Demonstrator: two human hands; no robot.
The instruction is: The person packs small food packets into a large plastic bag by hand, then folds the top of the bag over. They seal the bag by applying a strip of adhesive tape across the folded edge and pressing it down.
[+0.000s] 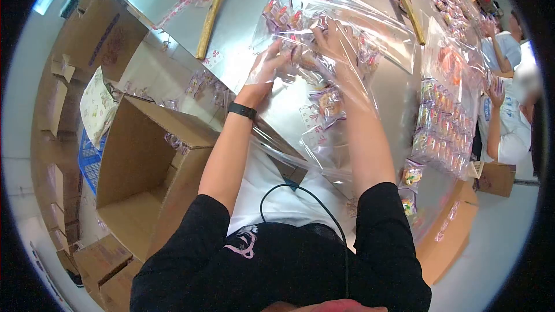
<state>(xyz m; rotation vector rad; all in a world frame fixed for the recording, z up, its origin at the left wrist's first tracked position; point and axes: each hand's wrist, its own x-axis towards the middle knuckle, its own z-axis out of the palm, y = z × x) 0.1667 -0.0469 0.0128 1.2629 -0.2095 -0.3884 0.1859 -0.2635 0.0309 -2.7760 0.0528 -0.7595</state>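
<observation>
A large clear plastic bag (370,17) lies on the metal table, with several small wrapped snack packets (283,16) inside it. My left hand (267,68) is at the left side of the packets, fingers stretched toward them and partly under the film. My right hand (336,45) reaches into the bag, its fingers apart over the packets; the film covers that hand and forearm. Just below the hands, a round snack in a purple-edged wrapper (330,105) rests under the plastic. Glare on the film blurs where the fingertips touch.
Two wooden strips (215,11) (404,3) lie on the table (254,0), with heaped packets beyond. To the right stands a filled bag of stacked packets (442,118). An open cardboard box (139,179) is at my left. Co-workers (506,98) are at far right.
</observation>
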